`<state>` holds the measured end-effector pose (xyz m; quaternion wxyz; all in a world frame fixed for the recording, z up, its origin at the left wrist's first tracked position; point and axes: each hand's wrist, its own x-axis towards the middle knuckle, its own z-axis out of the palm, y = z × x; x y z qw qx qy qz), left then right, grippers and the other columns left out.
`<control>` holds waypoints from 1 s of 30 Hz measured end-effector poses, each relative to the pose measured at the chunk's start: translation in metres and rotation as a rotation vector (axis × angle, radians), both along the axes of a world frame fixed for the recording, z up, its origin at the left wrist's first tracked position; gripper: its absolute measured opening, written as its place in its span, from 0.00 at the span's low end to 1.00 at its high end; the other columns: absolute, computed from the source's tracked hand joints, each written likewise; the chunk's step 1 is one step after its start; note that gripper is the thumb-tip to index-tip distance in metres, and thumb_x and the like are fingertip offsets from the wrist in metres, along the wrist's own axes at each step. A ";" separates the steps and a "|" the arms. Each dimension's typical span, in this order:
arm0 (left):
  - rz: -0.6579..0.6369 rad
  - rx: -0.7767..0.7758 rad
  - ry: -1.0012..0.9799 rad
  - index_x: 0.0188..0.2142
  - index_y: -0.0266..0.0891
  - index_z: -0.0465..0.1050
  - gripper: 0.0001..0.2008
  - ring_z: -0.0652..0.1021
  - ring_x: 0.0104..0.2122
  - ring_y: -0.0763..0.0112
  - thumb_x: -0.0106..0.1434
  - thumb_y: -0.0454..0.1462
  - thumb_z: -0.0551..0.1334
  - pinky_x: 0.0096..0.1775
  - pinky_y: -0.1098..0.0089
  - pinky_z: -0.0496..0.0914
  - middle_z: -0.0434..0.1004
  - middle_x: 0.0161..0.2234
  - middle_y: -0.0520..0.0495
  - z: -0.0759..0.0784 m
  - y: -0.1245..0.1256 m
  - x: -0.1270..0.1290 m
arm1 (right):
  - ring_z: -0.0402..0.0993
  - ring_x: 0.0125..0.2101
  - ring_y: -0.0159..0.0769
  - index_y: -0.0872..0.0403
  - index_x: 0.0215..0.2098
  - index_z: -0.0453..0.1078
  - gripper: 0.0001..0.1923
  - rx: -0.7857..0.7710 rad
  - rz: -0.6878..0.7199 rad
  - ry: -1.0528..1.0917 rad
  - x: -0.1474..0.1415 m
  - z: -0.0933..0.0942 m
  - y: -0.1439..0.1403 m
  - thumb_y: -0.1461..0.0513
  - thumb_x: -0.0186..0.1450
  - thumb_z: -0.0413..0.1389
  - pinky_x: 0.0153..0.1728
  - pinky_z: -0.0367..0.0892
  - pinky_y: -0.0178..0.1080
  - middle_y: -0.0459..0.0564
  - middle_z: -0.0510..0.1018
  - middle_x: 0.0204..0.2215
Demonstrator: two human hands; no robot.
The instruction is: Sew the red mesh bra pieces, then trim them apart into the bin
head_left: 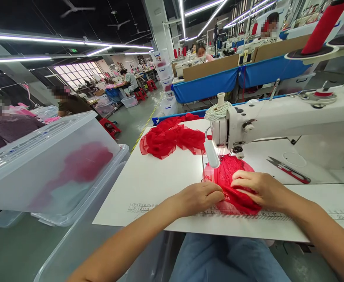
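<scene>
A piece of red lace fabric (227, 172) lies under the needle area of the white sewing machine (260, 115), with its near part bunched toward me. My left hand (200, 199) is closed on the left edge of this fabric, fingertips pinched together. On the right side, my right hand (258, 190) grips a fold of the same fabric between bent fingers and thumb. The presser foot is partly hidden behind the small white lamp (212, 153). Sheer red fabric (174, 137) lies heaped on the table behind and left of the machine head.
Red-handled thread snips (289, 170) lie right of my right hand. A printed ruler (142, 207) runs along the table's front edge. Clear plastic boxes (57, 164) stand at the left. A red thread cone (323, 29) stands at upper right. Several people work at other tables.
</scene>
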<state>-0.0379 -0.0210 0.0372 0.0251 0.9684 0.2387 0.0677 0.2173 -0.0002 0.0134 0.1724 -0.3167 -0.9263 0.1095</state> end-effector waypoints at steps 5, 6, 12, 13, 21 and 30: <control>0.082 0.209 0.095 0.39 0.36 0.71 0.16 0.73 0.31 0.67 0.72 0.29 0.45 0.32 0.68 0.66 0.72 0.29 0.47 -0.007 0.004 0.010 | 0.70 0.26 0.35 0.46 0.44 0.71 0.13 -0.131 -0.069 -0.078 0.008 0.012 -0.005 0.52 0.71 0.48 0.25 0.60 0.36 0.46 0.73 0.35; 0.102 0.208 0.110 0.38 0.37 0.71 0.15 0.72 0.31 0.67 0.71 0.29 0.47 0.31 0.68 0.65 0.71 0.29 0.47 -0.008 0.006 0.012 | 0.69 0.25 0.34 0.45 0.44 0.71 0.14 -0.167 -0.073 -0.074 0.010 0.014 -0.005 0.48 0.69 0.52 0.25 0.60 0.36 0.45 0.72 0.35; 0.133 0.058 0.012 0.38 0.38 0.73 0.09 0.74 0.39 0.66 0.67 0.32 0.54 0.38 0.69 0.67 0.74 0.40 0.44 -0.008 0.017 0.014 | 0.70 0.27 0.36 0.49 0.35 0.65 0.09 -0.137 -0.073 -0.084 0.015 0.010 -0.004 0.57 0.60 0.60 0.24 0.59 0.36 0.45 0.73 0.37; 0.121 0.017 -0.036 0.40 0.38 0.73 0.09 0.74 0.43 0.66 0.68 0.32 0.54 0.42 0.70 0.67 0.74 0.44 0.43 -0.006 0.017 0.013 | 0.71 0.28 0.36 0.49 0.35 0.65 0.04 -0.088 -0.079 -0.060 0.013 0.007 -0.002 0.61 0.61 0.55 0.24 0.59 0.36 0.46 0.74 0.40; 0.111 -0.021 0.114 0.37 0.41 0.67 0.09 0.73 0.33 0.69 0.68 0.30 0.51 0.29 0.71 0.61 0.72 0.35 0.50 0.004 0.011 0.019 | 0.69 0.24 0.35 0.50 0.25 0.63 0.08 -0.074 -0.033 0.011 -0.006 0.011 0.032 0.68 0.60 0.48 0.24 0.57 0.35 0.44 0.74 0.24; 0.382 -0.127 0.043 0.44 0.36 0.66 0.13 0.74 0.41 0.63 0.64 0.24 0.50 0.40 0.65 0.72 0.73 0.43 0.42 0.000 0.011 0.033 | 0.70 0.28 0.35 0.50 0.29 0.66 0.12 -0.112 -0.074 0.079 -0.003 0.000 0.022 0.64 0.67 0.45 0.26 0.61 0.36 0.48 0.75 0.35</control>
